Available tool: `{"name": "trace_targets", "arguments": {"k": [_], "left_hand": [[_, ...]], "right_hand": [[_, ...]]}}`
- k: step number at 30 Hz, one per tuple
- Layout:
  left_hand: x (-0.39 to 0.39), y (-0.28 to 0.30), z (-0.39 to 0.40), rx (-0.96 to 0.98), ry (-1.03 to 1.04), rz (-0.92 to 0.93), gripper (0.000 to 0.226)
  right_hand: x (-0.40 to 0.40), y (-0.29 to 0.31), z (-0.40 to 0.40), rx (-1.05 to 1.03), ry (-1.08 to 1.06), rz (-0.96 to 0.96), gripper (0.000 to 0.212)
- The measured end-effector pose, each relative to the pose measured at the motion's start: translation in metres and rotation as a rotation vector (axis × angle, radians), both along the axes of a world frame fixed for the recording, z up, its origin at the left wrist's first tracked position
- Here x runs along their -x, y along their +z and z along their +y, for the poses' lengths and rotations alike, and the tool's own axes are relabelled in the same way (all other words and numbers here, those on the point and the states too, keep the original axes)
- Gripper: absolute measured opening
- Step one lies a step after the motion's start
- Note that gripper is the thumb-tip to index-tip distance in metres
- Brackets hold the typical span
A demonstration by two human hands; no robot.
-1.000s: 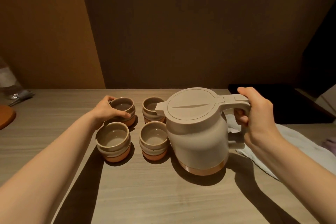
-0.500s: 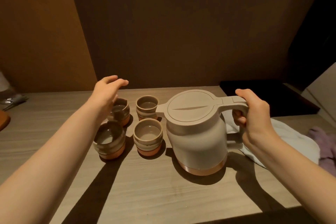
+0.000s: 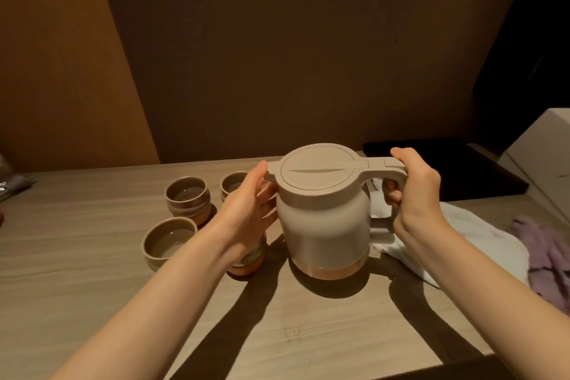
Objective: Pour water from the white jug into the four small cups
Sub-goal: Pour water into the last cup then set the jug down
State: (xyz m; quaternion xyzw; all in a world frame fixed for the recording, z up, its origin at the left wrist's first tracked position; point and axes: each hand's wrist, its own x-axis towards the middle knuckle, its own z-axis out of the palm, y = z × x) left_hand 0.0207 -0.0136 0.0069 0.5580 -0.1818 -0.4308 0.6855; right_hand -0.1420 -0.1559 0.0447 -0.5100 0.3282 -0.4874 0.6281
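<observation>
The white jug (image 3: pixel 327 219) stands upright on the wooden table (image 3: pixel 92 225), lid on, copper band at its base. My right hand (image 3: pixel 416 191) is closed around its handle. My left hand (image 3: pixel 249 210) lies flat against the jug's left side, just under the spout, fingers apart. To the left stand the small cups: a far-left cup (image 3: pixel 186 197) and a near-left cup (image 3: pixel 168 241) both show liquid inside. A far-right cup (image 3: pixel 233 183) is partly behind my left hand. The near-right cup (image 3: pixel 246 265) is mostly hidden under my left wrist.
A white cloth (image 3: pixel 462 241) lies right of the jug, with a purple cloth (image 3: pixel 549 256) beyond it. A black tray (image 3: pixel 462 163) sits at the back right beside a white box (image 3: pixel 546 148). The table's front edge runs along the bottom right.
My left hand left the far-left cup, rose over the cups, and came to rest against the jug's left side. My right hand stayed on the handle. The view shifted to the right.
</observation>
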Motion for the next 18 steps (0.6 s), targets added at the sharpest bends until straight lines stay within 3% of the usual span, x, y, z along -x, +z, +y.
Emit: {"name": "trace_targets", "arguments": {"k": [4,12,18], "left_hand": [[0.002,0.003,-0.005,-0.016,-0.002,-0.063,0.078],[-0.011,0.005,-0.015,-0.072,0.07,-0.042,0.067],[-0.022,-0.007,-0.02,-0.07,0.112,-0.048,0.039]], "right_hand": [[-0.016,-0.007,-0.006,-0.03,-0.031,-0.008,0.038],[-0.051,-0.034,-0.022,-0.069,-0.006,0.027,0.028],[-0.068,-0.048,-0.033,-0.085,0.013,0.063,0.031]]}}
